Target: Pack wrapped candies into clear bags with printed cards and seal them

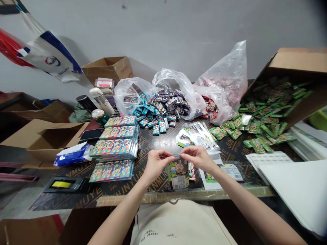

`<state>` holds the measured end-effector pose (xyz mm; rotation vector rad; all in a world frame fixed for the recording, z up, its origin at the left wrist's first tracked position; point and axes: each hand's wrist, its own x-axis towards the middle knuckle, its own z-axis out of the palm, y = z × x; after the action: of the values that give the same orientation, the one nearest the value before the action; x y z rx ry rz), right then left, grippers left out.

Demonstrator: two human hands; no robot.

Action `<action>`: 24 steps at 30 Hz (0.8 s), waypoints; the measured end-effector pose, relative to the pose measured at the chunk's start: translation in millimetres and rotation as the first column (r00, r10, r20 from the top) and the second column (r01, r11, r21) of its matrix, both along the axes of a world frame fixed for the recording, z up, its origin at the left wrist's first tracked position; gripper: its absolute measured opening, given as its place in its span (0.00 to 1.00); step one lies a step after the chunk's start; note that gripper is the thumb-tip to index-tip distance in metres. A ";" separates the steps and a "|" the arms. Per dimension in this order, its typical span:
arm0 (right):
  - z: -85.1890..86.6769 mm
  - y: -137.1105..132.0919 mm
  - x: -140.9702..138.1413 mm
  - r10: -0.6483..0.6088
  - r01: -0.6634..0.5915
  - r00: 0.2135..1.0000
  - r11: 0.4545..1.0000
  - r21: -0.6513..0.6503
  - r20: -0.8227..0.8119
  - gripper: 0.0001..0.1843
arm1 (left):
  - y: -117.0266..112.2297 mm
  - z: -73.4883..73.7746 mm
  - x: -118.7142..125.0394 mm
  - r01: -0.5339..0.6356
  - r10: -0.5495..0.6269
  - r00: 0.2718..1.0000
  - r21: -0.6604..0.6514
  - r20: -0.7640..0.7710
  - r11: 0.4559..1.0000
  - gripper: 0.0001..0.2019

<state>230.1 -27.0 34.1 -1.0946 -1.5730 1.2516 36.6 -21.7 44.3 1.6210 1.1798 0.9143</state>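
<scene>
A printed plastic pouch (178, 175), black and green with a clear upper edge, hangs upright near the table's front edge. My left hand (157, 165) pinches its top edge at the left, thumb against fingertips. At the right of that same edge, my right hand (200, 160) pinches too. What is inside the pouch cannot be made out. A small red packet (191, 171) shows just beside it, partly under my right hand. Beyond my hands lies a fanned pile of similar flat pouches (199, 132).
Stacked packs (114, 148) stand at left, by a tape dispenser (66, 184) and blue wipes pack (74, 153). Along the back lie blue packets (146, 110), purple packets (170, 102) and red packets (211, 107) in plastic bags. Green packets (265, 119) spill from a carton (301, 61).
</scene>
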 end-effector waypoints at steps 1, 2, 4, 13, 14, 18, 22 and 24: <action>0.0 0.5 0.9 0.005 -0.005 1.000 1.000 0.005 0.008 0.10 | -1.4 0.6 1.1 0.004 -0.003 1.000 0.039 -0.011 0.999 0.07; -0.5 0.4 2.1 0.010 -0.010 1.000 1.000 0.013 0.016 0.09 | -3.7 1.1 2.1 0.012 -0.010 1.000 0.095 -0.029 0.995 0.07; -2.9 -2.3 5.3 0.017 -0.019 0.999 0.999 0.041 0.034 0.10 | -9.9 1.2 3.8 0.047 -0.028 0.996 0.244 -0.082 0.969 0.05; -38.7 -34.8 10.9 -0.089 0.069 0.995 0.949 0.307 0.053 0.24 | -13.6 -15.7 -11.1 0.085 -0.060 0.995 0.355 -0.081 0.931 0.03; -46.2 -36.9 8.6 -0.108 0.095 0.993 0.965 0.246 0.038 0.31 | -11.0 -17.8 -15.8 0.019 -0.009 0.999 0.311 -0.033 0.950 0.03; -78.2 -40.2 -10.5 -0.027 0.028 0.996 0.999 -0.019 0.090 0.35 | -5.8 -24.6 -38.1 -0.272 0.257 0.958 0.122 0.127 0.955 0.04; -89.7 -21.3 -34.8 -0.037 0.036 0.999 0.994 -0.107 -0.003 0.22 | -8.9 -34.3 -65.3 -0.527 0.511 0.840 0.054 0.182 0.848 0.09; -86.7 2.1 -42.4 -0.036 0.033 0.999 0.997 -0.077 -0.038 0.24 | -12.7 -42.4 -81.4 -0.615 0.598 0.779 0.038 0.188 0.788 0.11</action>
<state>187.7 -24.8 -52.6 -1.1331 -1.4815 1.3117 -44.8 -34.4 1.9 1.2004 1.5958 1.5077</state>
